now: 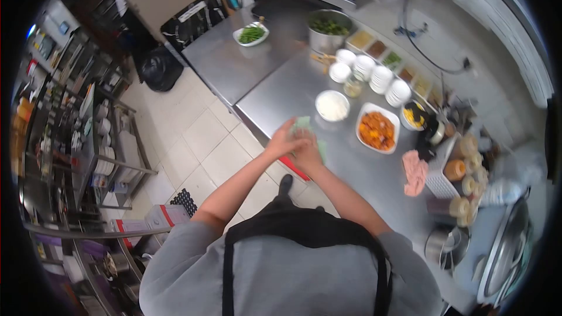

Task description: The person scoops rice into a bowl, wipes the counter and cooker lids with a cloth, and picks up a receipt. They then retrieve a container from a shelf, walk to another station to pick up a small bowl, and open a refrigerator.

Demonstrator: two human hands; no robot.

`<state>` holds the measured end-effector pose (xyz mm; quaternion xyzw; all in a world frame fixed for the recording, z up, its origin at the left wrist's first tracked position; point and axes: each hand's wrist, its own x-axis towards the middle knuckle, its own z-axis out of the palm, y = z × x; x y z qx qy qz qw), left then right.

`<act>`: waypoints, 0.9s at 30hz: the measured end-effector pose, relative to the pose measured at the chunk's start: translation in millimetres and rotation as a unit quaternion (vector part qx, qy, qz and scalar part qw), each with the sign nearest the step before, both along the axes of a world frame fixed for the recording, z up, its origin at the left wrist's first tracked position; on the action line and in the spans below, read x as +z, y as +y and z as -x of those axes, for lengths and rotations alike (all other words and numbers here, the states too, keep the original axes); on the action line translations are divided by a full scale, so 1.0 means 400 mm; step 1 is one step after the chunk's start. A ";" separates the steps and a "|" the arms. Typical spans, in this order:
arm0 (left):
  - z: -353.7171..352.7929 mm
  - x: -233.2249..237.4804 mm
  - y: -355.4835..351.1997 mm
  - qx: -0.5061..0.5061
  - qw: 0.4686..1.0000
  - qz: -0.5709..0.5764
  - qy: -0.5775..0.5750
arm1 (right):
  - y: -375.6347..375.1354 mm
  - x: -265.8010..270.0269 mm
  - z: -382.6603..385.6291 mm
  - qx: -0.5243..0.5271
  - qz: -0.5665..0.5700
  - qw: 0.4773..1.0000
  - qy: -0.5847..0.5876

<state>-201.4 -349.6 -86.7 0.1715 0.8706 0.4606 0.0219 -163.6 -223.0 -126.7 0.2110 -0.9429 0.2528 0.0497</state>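
My two hands meet over the near edge of the steel counter, with a thin pale green cloth (302,122) between and around them. My left hand (284,139) is closed on the cloth, its fingers reaching toward the other hand. My right hand (307,153) is wrapped in part by the same cloth, which shows on both sides of it; some fingers are hidden. Just beyond the hands stands a white bowl (332,106) of white shredded or grated food. To its right is a white square dish (377,129) of orange, sauced pieces.
Stacked white cups (381,78), a glass jar (353,86), a steel pot (329,32) of greens and several topping containers (376,49) line the back. A pink cloth (415,172) lies near a white basket (440,183) of bottles. A dish of green vegetables (251,35) sits farther left.
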 end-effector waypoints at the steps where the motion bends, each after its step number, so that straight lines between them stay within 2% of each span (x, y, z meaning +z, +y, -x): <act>1: 0.056 -0.024 0.010 -0.051 0.997 0.036 0.042 | -0.020 0.006 0.020 0.016 -0.001 1.000 0.006; 3: 0.111 0.042 0.056 -0.078 0.987 0.113 0.081 | -0.045 0.013 0.067 -0.007 0.019 0.998 0.056; 4: 0.142 0.073 0.065 -0.074 0.988 0.110 0.085 | -0.059 0.005 0.097 -0.016 0.044 0.995 0.083; 5: 0.171 0.096 0.076 -0.116 0.978 0.154 0.084 | -0.072 0.006 0.128 -0.018 0.040 0.995 0.084; 6: 0.200 0.108 0.082 -0.165 0.963 0.196 0.082 | -0.076 0.003 0.155 0.005 0.037 0.999 0.001; 7: 0.248 0.080 0.082 -0.181 0.961 0.192 0.081 | -0.075 0.001 0.179 0.021 0.038 0.996 -0.084; 8: 0.307 0.020 0.083 -0.200 0.968 0.116 0.100 | -0.075 -0.005 0.197 -0.001 0.040 0.995 -0.091; 9: 0.350 -0.024 0.089 -0.224 0.968 0.040 0.110 | -0.076 -0.013 0.204 -0.008 0.009 1.000 -0.007; 10: 0.379 -0.038 0.094 -0.191 0.980 0.040 0.033 | -0.076 -0.026 0.196 -0.019 -0.025 0.997 0.074; 11: 0.414 -0.051 0.097 -0.158 0.985 0.046 -0.043 | -0.069 -0.036 0.175 -0.052 -0.021 0.997 0.060; 13: 0.523 -0.130 0.112 -0.211 0.967 0.111 -0.090 | -0.037 -0.029 0.124 -0.037 -0.036 0.996 0.067; 14: 0.517 -0.108 0.118 -0.236 0.960 0.115 -0.095 | -0.012 -0.022 0.086 -0.062 -0.036 0.996 0.059; 16: 0.516 -0.053 0.139 -0.189 0.960 0.027 -0.205 | 0.062 -0.005 -0.025 -0.103 -0.054 0.993 0.017; 18: 0.511 -0.042 0.174 -0.244 0.948 0.004 -0.205 | 0.149 -0.001 -0.134 -0.196 -0.091 0.976 -0.021; 20: 0.517 -0.050 0.211 -0.334 0.925 -0.019 -0.180 | 0.227 0.002 -0.244 -0.310 -0.066 0.949 -0.009; 22: 0.510 -0.016 0.242 -0.405 0.909 0.101 -0.024 | 0.296 -0.003 -0.335 -0.389 -0.075 0.918 -0.010; 24: 0.479 0.040 0.261 -0.460 0.868 0.182 0.036 | 0.332 -0.018 -0.404 -0.447 -0.086 0.890 -0.001; 25: 0.456 0.073 0.262 -0.462 0.868 0.178 0.047 | 0.336 -0.023 -0.423 -0.451 -0.089 0.888 0.010; 27: 0.409 0.133 0.262 -0.479 0.811 0.324 0.090 | 0.349 -0.033 -0.451 -0.467 -0.094 0.879 0.015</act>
